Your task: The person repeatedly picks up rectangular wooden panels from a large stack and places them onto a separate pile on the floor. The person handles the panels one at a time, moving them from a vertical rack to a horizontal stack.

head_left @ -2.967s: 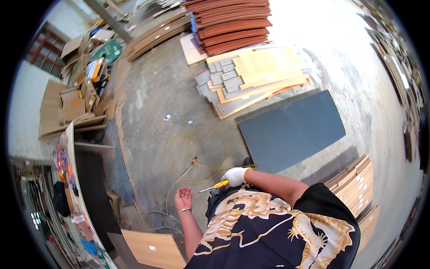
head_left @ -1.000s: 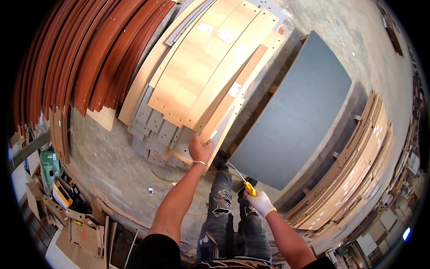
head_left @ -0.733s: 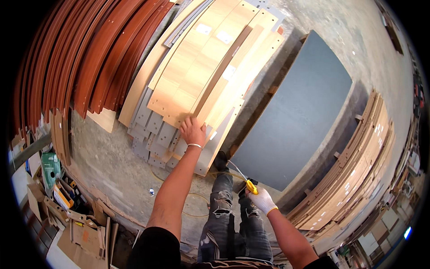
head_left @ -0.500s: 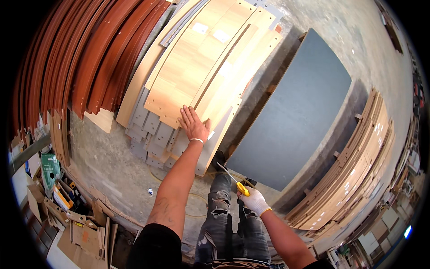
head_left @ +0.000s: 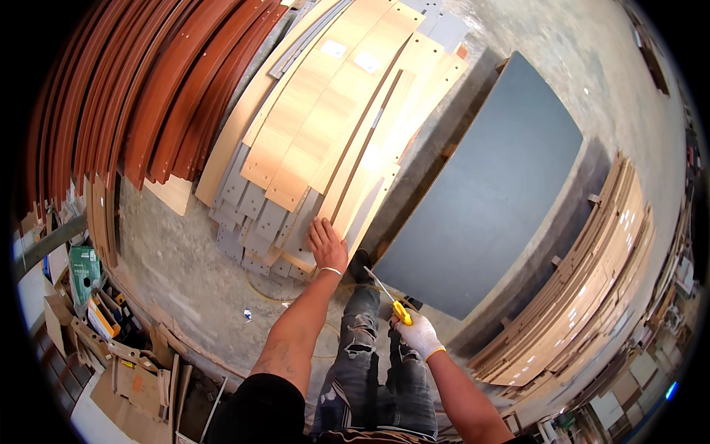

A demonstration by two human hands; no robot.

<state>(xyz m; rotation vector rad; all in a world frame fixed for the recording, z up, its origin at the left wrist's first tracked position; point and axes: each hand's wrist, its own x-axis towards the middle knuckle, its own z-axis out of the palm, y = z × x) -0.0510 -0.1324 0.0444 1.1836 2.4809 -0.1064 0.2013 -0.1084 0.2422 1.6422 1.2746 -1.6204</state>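
Note:
My bare left hand (head_left: 328, 246) lies with fingers stretched out at the near end of a stack of light wood boards (head_left: 296, 140), by a narrow board (head_left: 370, 155) on its right side. Pre-drilled holes show along the board ends. Grey boards (head_left: 255, 203) stick out beneath the wood ones. In my right hand (head_left: 420, 333), which wears a white knit glove, is a screwdriver (head_left: 401, 312) with a yellow handle. Its metal shaft points up and left, over my shoe and clear of the boards.
A large dark grey panel (head_left: 481, 185) lies raised off the concrete floor to the right. Beyond it is a stack of brown boards (head_left: 584, 296). Reddish-brown curved-looking boards (head_left: 163, 96) fill the upper left. Cardboard scraps (head_left: 140, 392) lie lower left. A thin yellow hose (head_left: 270, 296) crosses the floor.
My left hand has moved nearer to me, off the top wood board. The narrow board beside it seems to have slid nearer too. My right hand keeps the screwdriver almost in place.

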